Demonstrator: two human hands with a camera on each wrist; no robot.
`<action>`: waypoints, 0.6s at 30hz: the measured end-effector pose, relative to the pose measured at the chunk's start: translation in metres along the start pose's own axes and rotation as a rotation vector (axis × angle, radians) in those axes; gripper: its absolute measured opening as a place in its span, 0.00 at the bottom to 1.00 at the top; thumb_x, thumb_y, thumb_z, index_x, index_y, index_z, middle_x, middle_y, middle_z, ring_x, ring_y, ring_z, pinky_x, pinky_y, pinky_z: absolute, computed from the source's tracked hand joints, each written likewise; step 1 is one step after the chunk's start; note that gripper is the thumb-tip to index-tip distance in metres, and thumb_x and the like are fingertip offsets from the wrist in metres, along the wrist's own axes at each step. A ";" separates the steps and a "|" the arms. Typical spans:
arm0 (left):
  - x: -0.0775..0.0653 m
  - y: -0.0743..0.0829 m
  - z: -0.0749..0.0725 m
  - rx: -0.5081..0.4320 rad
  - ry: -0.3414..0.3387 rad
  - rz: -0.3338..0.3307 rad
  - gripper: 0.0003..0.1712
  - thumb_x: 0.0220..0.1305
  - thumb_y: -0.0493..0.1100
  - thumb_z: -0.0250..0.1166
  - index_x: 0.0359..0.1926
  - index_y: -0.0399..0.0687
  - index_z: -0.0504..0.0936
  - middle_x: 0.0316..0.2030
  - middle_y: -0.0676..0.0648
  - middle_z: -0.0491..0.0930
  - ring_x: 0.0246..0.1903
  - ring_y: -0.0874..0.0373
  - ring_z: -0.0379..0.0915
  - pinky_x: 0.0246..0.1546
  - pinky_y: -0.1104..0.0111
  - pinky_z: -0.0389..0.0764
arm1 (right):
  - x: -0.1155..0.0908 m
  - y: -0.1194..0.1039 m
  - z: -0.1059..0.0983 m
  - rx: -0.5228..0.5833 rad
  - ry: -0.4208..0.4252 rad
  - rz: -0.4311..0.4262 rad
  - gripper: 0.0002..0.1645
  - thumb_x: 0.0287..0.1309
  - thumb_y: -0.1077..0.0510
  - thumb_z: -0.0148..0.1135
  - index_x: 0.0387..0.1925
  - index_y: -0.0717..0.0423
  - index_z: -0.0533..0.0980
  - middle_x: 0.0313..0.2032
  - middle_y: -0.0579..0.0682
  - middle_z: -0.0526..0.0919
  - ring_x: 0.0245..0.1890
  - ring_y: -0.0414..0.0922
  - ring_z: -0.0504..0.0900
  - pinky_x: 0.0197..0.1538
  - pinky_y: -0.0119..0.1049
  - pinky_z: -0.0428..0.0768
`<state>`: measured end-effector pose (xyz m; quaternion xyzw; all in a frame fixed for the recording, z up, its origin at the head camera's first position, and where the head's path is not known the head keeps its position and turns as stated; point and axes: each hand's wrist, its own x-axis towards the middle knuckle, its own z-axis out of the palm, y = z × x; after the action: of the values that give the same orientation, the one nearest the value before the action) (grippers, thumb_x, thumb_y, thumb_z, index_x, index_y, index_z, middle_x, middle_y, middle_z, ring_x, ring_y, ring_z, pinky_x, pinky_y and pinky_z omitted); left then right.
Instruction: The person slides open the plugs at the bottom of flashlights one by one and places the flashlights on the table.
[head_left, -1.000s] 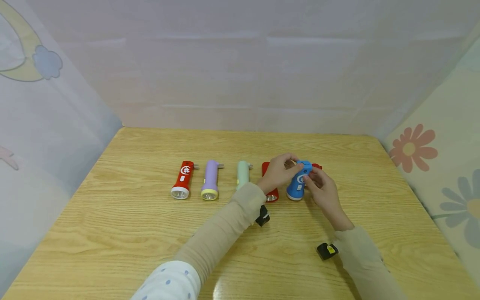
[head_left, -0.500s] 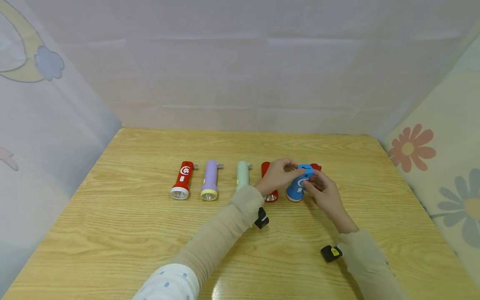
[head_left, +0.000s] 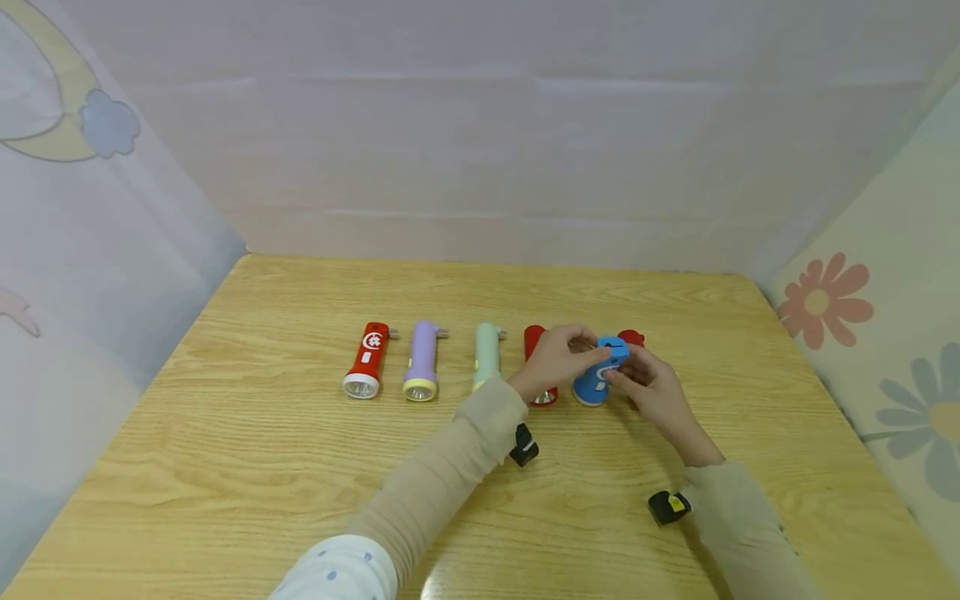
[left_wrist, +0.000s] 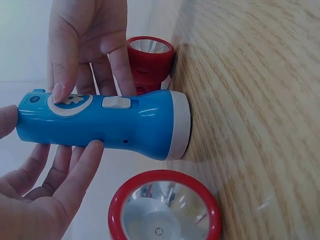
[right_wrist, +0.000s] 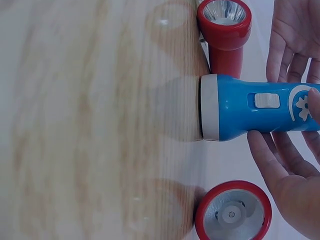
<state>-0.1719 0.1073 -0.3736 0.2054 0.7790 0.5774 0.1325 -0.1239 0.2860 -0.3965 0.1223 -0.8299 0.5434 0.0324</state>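
A blue flashlight with a white rim and white switch stands on the table on its lens end, at right of centre. My left hand holds it from the left, with the thumb at its top end and fingers along its side. From the right, my right hand grips it, its thumb on the white emblem. The left wrist view shows the blue flashlight between both hands. Red flashlights flank it: one lies partly behind my left hand, the other is mostly hidden behind my right.
Left of the hands lie a red flashlight with a white rim, a purple one and a mint green one, in a row with plug prongs showing. The wooden table meets fabric walls behind and at both sides.
The top end of the blue flashlight has come toward me and slightly right, so it stands more upright. Both hands have moved with it. The other flashlights have stayed put.
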 end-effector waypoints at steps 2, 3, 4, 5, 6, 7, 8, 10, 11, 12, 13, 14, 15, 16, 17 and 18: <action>0.000 -0.001 0.001 0.002 0.001 0.002 0.16 0.59 0.51 0.62 0.43 0.45 0.78 0.35 0.56 0.77 0.34 0.67 0.72 0.35 0.76 0.74 | 0.000 0.000 0.000 -0.001 -0.004 -0.004 0.24 0.59 0.60 0.57 0.55 0.68 0.67 0.40 0.36 0.76 0.40 0.36 0.76 0.41 0.23 0.74; 0.000 -0.001 0.001 0.002 0.002 0.002 0.16 0.59 0.51 0.62 0.43 0.45 0.78 0.34 0.57 0.77 0.34 0.67 0.72 0.35 0.76 0.74 | 0.000 0.001 -0.001 0.004 -0.006 -0.006 0.24 0.59 0.60 0.58 0.55 0.68 0.67 0.40 0.35 0.76 0.40 0.37 0.76 0.41 0.23 0.74; -0.001 -0.001 0.002 0.004 0.004 0.006 0.16 0.59 0.51 0.62 0.43 0.45 0.78 0.34 0.57 0.77 0.34 0.67 0.72 0.35 0.76 0.74 | 0.000 0.001 -0.001 0.006 -0.009 -0.010 0.24 0.59 0.60 0.58 0.55 0.67 0.67 0.40 0.35 0.76 0.40 0.38 0.76 0.41 0.23 0.75; -0.001 -0.002 0.002 0.005 0.005 0.009 0.16 0.59 0.51 0.62 0.43 0.45 0.78 0.34 0.57 0.77 0.34 0.67 0.72 0.35 0.76 0.74 | -0.001 0.001 -0.001 0.009 -0.012 -0.013 0.24 0.59 0.60 0.58 0.55 0.67 0.67 0.40 0.35 0.76 0.40 0.38 0.77 0.41 0.23 0.75; -0.001 -0.002 0.002 0.000 0.005 0.012 0.16 0.59 0.50 0.62 0.43 0.45 0.78 0.34 0.56 0.77 0.33 0.67 0.72 0.34 0.75 0.74 | -0.001 0.001 -0.001 0.011 -0.015 -0.016 0.24 0.59 0.60 0.58 0.55 0.67 0.67 0.40 0.35 0.77 0.40 0.39 0.77 0.41 0.24 0.75; -0.002 -0.002 0.002 -0.004 0.005 0.018 0.15 0.59 0.50 0.62 0.43 0.46 0.78 0.33 0.56 0.77 0.33 0.67 0.72 0.34 0.75 0.75 | -0.001 0.001 -0.002 0.017 -0.018 -0.018 0.24 0.59 0.61 0.58 0.55 0.67 0.67 0.40 0.36 0.77 0.40 0.39 0.77 0.40 0.24 0.76; -0.002 -0.002 0.002 -0.010 0.004 0.025 0.15 0.59 0.49 0.63 0.43 0.46 0.78 0.33 0.56 0.77 0.33 0.67 0.72 0.33 0.75 0.75 | -0.001 0.002 -0.002 0.019 -0.021 -0.023 0.23 0.59 0.62 0.57 0.55 0.67 0.68 0.40 0.36 0.77 0.39 0.38 0.77 0.40 0.25 0.76; -0.003 -0.003 0.002 -0.019 0.004 0.044 0.14 0.59 0.49 0.62 0.43 0.47 0.78 0.32 0.55 0.78 0.32 0.66 0.73 0.33 0.75 0.75 | 0.000 0.003 -0.002 0.013 -0.024 -0.035 0.23 0.58 0.63 0.57 0.54 0.67 0.68 0.40 0.36 0.77 0.39 0.37 0.77 0.39 0.27 0.77; -0.004 -0.003 0.002 -0.023 0.003 0.054 0.14 0.59 0.48 0.62 0.43 0.47 0.77 0.32 0.55 0.78 0.32 0.66 0.73 0.33 0.75 0.75 | 0.000 0.003 -0.002 0.008 -0.024 -0.041 0.22 0.58 0.64 0.57 0.54 0.67 0.68 0.39 0.36 0.77 0.38 0.36 0.77 0.38 0.27 0.77; -0.005 -0.002 0.002 -0.028 0.003 0.063 0.13 0.60 0.47 0.62 0.44 0.47 0.77 0.32 0.54 0.78 0.32 0.66 0.73 0.32 0.74 0.76 | 0.000 0.004 -0.002 0.000 -0.025 -0.048 0.22 0.58 0.64 0.57 0.54 0.67 0.68 0.39 0.35 0.77 0.37 0.36 0.77 0.37 0.28 0.78; -0.005 -0.003 0.002 -0.026 0.004 0.070 0.13 0.60 0.47 0.62 0.43 0.47 0.77 0.32 0.54 0.78 0.32 0.66 0.74 0.32 0.75 0.76 | 0.000 0.004 -0.002 -0.006 -0.025 -0.054 0.21 0.58 0.65 0.57 0.54 0.67 0.68 0.39 0.35 0.77 0.37 0.35 0.77 0.37 0.29 0.78; -0.005 -0.003 0.002 -0.026 0.005 0.075 0.13 0.60 0.47 0.62 0.43 0.47 0.77 0.32 0.54 0.78 0.32 0.65 0.74 0.32 0.75 0.76 | 0.001 0.004 -0.002 -0.016 -0.024 -0.060 0.21 0.58 0.65 0.57 0.54 0.67 0.69 0.38 0.35 0.77 0.36 0.35 0.77 0.36 0.29 0.78; -0.005 -0.003 0.002 -0.026 0.005 0.078 0.13 0.60 0.47 0.62 0.43 0.46 0.77 0.33 0.54 0.78 0.33 0.65 0.74 0.32 0.75 0.76 | 0.001 0.004 -0.002 -0.027 -0.023 -0.067 0.21 0.58 0.66 0.57 0.54 0.67 0.69 0.38 0.34 0.77 0.36 0.34 0.77 0.36 0.29 0.78; -0.005 -0.003 0.002 -0.024 0.007 0.078 0.13 0.60 0.47 0.62 0.43 0.46 0.77 0.33 0.54 0.78 0.33 0.65 0.74 0.32 0.75 0.76 | 0.001 0.005 -0.002 -0.036 -0.023 -0.074 0.21 0.57 0.66 0.57 0.54 0.67 0.69 0.38 0.34 0.77 0.35 0.34 0.77 0.35 0.29 0.78; -0.006 -0.003 0.002 -0.024 0.009 0.077 0.13 0.60 0.47 0.62 0.43 0.46 0.77 0.33 0.54 0.78 0.33 0.65 0.73 0.33 0.75 0.76 | 0.001 0.005 -0.002 -0.044 -0.023 -0.082 0.21 0.57 0.67 0.57 0.54 0.66 0.69 0.38 0.34 0.77 0.35 0.34 0.77 0.35 0.29 0.78; -0.005 -0.003 0.003 -0.023 0.014 0.071 0.13 0.60 0.48 0.62 0.43 0.47 0.78 0.34 0.54 0.78 0.33 0.66 0.73 0.33 0.75 0.76 | 0.001 0.006 -0.002 -0.049 -0.025 -0.086 0.21 0.57 0.67 0.57 0.54 0.66 0.69 0.38 0.34 0.77 0.35 0.34 0.77 0.35 0.29 0.78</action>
<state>-0.1666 0.1062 -0.3775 0.2273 0.7656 0.5919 0.1088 -0.1267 0.2896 -0.4004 0.1640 -0.8372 0.5194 0.0484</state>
